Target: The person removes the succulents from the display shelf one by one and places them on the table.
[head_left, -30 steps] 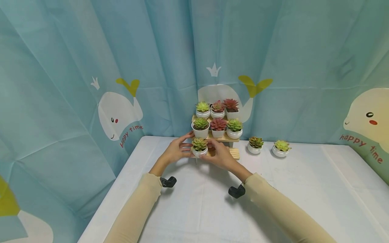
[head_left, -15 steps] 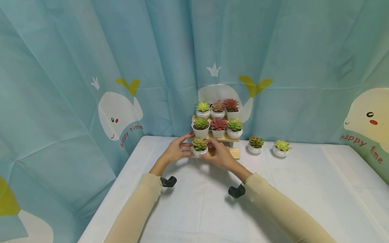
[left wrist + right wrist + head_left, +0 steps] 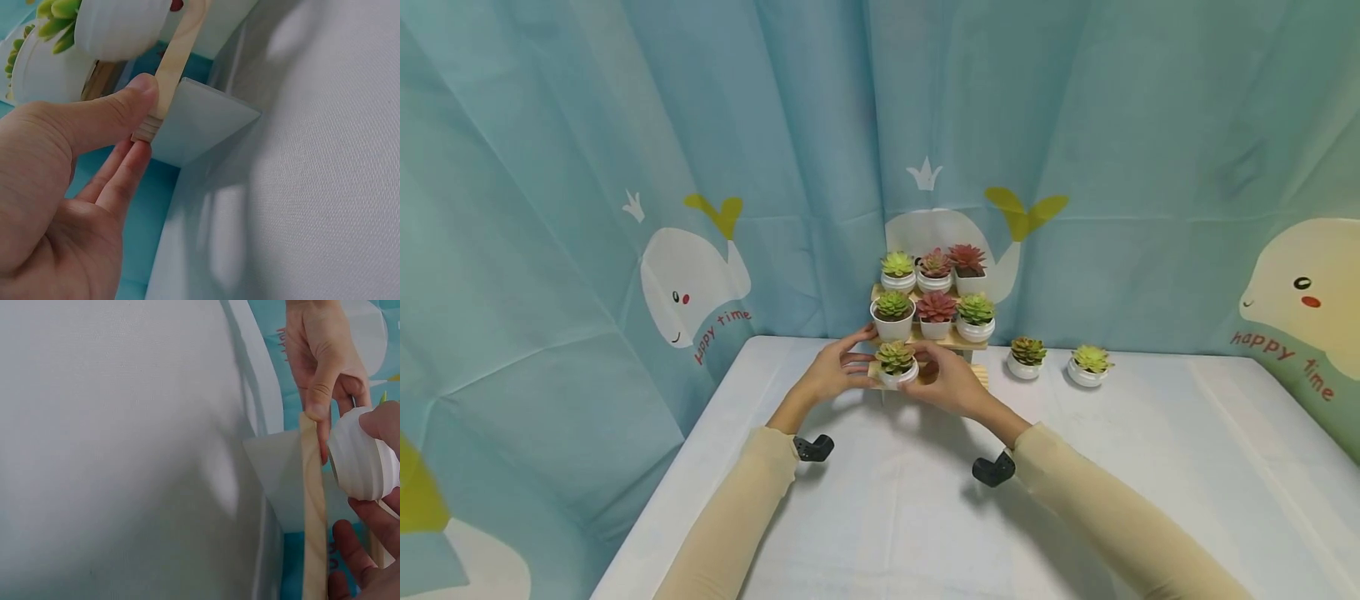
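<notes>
Left grip [image 3: 56,206] pinches the shelf [image 3: 172,65], right grip [image 3: 953,384] holds a white pot [image 3: 359,459]; only head view shows tabletop pots [image 3: 1026,365]

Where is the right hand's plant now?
In the head view, the plant is at the left end of the lowest shelf, beside the left hand.

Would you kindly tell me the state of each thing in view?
Shelf: standing, lowest tier pinched by the left grip
Front plant: held in the right grip
Six upper plants: upright on the shelf
Dark green plant: upright on the table
Pale green plant: upright on the table, farther right
Curtain: hanging, creased
</notes>
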The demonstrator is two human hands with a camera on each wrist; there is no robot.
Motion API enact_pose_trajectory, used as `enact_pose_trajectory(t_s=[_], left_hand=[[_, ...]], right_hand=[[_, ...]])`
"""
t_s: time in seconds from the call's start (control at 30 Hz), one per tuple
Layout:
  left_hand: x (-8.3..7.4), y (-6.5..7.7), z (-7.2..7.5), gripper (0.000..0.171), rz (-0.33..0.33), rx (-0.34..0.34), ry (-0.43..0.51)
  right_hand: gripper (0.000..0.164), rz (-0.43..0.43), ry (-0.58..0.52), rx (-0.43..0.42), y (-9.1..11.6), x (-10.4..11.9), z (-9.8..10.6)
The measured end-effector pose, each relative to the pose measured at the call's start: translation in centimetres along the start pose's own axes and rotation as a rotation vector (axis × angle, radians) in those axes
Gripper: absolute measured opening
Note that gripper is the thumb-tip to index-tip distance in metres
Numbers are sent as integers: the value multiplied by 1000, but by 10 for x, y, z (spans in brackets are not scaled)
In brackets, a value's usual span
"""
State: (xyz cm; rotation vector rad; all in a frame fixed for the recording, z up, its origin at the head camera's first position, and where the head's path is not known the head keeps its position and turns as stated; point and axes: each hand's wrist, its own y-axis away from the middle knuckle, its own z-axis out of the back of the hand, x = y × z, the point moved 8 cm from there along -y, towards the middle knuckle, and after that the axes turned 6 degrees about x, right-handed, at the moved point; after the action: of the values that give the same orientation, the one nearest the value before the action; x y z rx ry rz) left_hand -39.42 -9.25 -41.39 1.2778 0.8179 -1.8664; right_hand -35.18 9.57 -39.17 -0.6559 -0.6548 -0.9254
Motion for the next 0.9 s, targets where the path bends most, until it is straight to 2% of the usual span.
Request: enact_pose_trajectory(t_s=[0.17, 0.5, 0.67, 0.9], left_hand=[[0, 0, 1, 89, -3, 3, -4], [0, 1, 2, 88, -13, 2, -20], [0, 0, 2, 88, -2, 1, -21], [0, 1, 1, 86, 1, 7, -23]], right_hand=[[62, -12, 3, 11, 4, 0, 8], [64, -21, 83, -3, 19, -1, 22], [65, -8, 65, -14, 28, 1, 31], [68, -22, 21, 8, 46, -8, 44]])
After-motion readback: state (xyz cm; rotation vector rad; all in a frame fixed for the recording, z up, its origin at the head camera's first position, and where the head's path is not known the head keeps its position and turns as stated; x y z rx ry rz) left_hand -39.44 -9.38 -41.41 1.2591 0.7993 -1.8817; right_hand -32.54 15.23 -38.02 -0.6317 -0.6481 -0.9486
